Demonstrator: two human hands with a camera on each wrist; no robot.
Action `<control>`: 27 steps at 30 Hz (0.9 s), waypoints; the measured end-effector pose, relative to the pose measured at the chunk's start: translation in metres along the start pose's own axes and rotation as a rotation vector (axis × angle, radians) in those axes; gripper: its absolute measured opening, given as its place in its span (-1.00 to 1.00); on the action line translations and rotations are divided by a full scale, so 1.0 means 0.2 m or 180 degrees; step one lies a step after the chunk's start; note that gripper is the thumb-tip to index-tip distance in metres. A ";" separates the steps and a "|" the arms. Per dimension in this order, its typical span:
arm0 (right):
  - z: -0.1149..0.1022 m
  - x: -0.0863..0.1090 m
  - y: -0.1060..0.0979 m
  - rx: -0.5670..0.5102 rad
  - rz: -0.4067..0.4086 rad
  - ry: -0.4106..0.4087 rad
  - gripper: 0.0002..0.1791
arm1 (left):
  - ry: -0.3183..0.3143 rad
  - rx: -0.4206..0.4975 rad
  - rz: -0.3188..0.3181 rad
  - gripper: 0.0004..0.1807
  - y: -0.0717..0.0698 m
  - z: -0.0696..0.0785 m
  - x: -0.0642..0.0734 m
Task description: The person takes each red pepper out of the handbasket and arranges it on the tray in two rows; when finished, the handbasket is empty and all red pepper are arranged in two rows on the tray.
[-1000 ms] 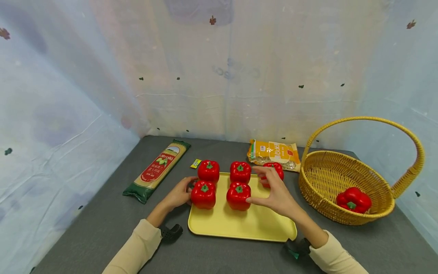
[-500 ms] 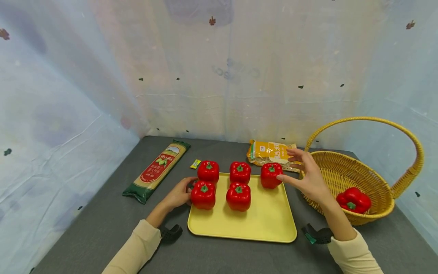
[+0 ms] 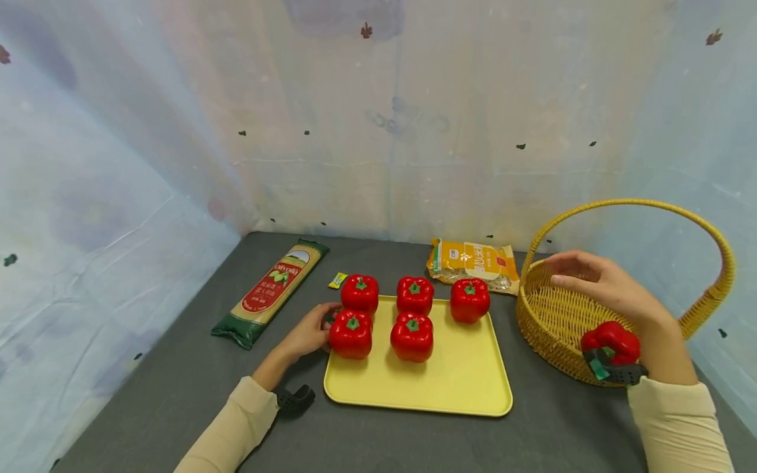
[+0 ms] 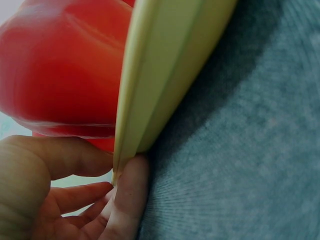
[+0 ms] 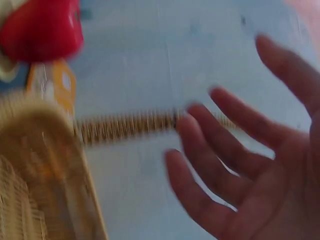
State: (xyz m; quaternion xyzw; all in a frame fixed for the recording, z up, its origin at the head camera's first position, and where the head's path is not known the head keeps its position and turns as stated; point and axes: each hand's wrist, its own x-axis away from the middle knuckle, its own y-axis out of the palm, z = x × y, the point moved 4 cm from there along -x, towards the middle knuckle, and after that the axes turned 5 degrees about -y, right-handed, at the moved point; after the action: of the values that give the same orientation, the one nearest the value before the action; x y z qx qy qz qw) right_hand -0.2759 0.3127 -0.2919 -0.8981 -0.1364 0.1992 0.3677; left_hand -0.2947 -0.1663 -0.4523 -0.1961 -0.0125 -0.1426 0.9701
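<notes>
My left hand [image 3: 309, 334] pinches the left rim of the yellow tray [image 3: 426, 389]; the left wrist view shows the thumb [image 4: 75, 156] on the inner side and fingers outside the rim. Several red bell peppers with green stems stand upright on the tray, among them a front left pepper [image 3: 351, 335], a front middle pepper [image 3: 412, 337] and a back right pepper [image 3: 470, 301]. My right hand [image 3: 609, 289] is over the wicker basket [image 3: 547, 338], fingers spread and holding nothing. Another red bell pepper [image 3: 609, 336] lies in the basket, partly hidden by the wrist strap.
The tall basket handle [image 3: 627, 202] arches behind the right hand. An orange and yellow food bag [image 3: 473, 263] lies at the back, a green and tan pasta pack [image 3: 272, 289] at the left. A small yellow wrapped candy [image 3: 338, 280] sits behind the peppers.
My right hand has let go of the back right pepper, which now stands on the tray, and has moved right over the basket. The left hand stays at the tray's rim.
</notes>
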 end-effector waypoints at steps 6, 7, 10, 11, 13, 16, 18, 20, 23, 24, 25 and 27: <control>0.19 0.04 -0.13 0.0012 -0.0549 0.0275 -0.55 | -0.0080 -0.0056 0.0011 -0.39 0.00 0.00 0.01; 0.22 0.05 -0.15 0.0036 -0.0614 0.0305 -0.54 | -0.0091 -0.0064 0.0017 -0.39 0.00 0.00 0.00; 0.29 0.06 -0.18 0.0000 -0.0784 0.0341 -0.52 | -0.0102 -0.0083 0.0037 -0.39 0.00 0.00 0.00; 0.31 0.07 -0.18 -0.0031 -0.0835 0.0343 -0.51 | -0.0096 -0.0077 0.0044 -0.39 0.00 0.00 0.00; 0.37 0.08 -0.19 -0.0112 -0.0945 0.0351 -0.50 | -0.0087 -0.0068 0.0057 -0.39 0.00 0.00 0.00; 0.44 0.10 -0.19 -0.0303 -0.1078 0.0380 -0.48 | -0.0094 -0.0045 0.0047 -0.39 0.00 0.00 0.00; 0.49 0.11 -0.18 -0.0448 -0.1164 0.0427 -0.46 | -0.0097 -0.0031 0.0028 -0.40 0.00 0.00 0.00; 0.54 0.12 -0.17 -0.0546 -0.1226 0.0524 -0.44 | -0.0091 -0.0007 0.0000 -0.40 0.00 0.00 0.00; 0.60 0.14 -0.15 -0.0672 -0.1328 0.0678 -0.41 | -0.0068 0.0012 -0.0020 -0.40 0.00 0.01 0.01; 0.62 0.15 -0.14 -0.0722 -0.1368 0.0737 -0.41 | -0.0063 0.0015 -0.0018 -0.40 0.00 0.01 0.01; 0.63 0.15 -0.14 -0.0789 -0.1432 0.0752 -0.40 | -0.0061 0.0016 -0.0014 -0.40 0.00 0.01 0.01; 0.66 0.17 -0.12 -0.1022 -0.1599 0.0838 -0.39 | -0.0060 0.0015 0.0001 -0.40 0.00 0.01 0.01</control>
State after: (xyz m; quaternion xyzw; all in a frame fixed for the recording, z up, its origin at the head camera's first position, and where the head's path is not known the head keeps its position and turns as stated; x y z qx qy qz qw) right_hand -0.3076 0.4226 -0.3687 -0.9009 -0.3347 -0.0397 0.2734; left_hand -0.2929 -0.1658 -0.4512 -0.1951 -0.0220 -0.1406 0.9704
